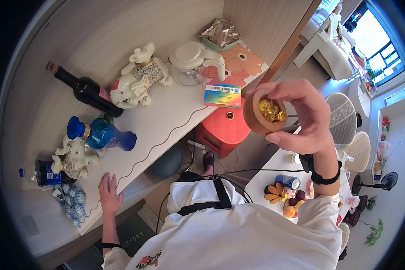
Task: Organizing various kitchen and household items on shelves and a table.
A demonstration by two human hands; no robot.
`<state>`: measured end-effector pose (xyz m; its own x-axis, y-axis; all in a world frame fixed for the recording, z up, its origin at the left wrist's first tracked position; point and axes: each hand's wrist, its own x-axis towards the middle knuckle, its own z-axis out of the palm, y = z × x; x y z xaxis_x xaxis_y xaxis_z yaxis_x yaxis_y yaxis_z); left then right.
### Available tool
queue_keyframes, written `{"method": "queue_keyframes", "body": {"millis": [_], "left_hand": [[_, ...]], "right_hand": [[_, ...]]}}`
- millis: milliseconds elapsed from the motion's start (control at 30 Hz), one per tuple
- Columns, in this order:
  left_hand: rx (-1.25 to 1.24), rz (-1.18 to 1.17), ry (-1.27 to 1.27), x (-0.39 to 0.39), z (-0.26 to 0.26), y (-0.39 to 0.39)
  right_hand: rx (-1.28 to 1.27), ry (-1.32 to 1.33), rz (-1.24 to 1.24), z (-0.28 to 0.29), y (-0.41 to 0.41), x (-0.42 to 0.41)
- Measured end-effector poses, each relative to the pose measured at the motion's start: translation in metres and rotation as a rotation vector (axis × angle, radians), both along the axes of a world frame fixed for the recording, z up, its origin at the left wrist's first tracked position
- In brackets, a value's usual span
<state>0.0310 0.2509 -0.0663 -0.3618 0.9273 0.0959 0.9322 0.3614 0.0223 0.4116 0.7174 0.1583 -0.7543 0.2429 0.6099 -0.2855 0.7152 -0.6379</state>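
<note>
My right hand (305, 116) pinches a small round wooden cup (253, 118) between thumb and fingers, lifted in front of the counter. The cup tilts toward the camera and shows several shiny, clear yellow softgel-like beads (270, 109) inside. Flat on the front edge of the white counter (168, 118) lies my left hand (109, 194), fingers slightly apart and holding nothing. A thin brown cord (145, 155) passes beside its fingertips. Behind the cup, a colourful medicine box (222, 95) bearing writing sits at the counter's edge.
Along the counter stand a dark corked bottle (87, 91), white elephant figurines (128, 91), a blue glass vase (99, 133) and a lidded glass pitcher (189, 64). A red stool (222, 130) is below. At right, a table (273, 165) carries a blue can (287, 181) and fruit.
</note>
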Motion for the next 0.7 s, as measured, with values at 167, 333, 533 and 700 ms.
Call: {"method": "queue_keyframes", "body": {"millis": [167,333,533,700], "left_hand": [[-0.003,0.009,-0.003,0.001,-0.002,-0.004],[-0.016,0.026,-0.008,0.002,0.001,-0.003],[-0.039,0.020,-0.045,-0.003,-0.002,-0.004],[-0.017,0.028,-0.016,0.002,0.001,-0.003]], "right_hand": [[-0.069,-0.059,-0.033,0.005,-0.005,-0.002],[-0.043,-0.112,-0.078,0.008,-0.010,-0.002],[0.125,-0.188,-0.151,0.011,-0.012,-0.001],[0.140,-0.194,-0.204,0.000,-0.001,-0.005]]}}
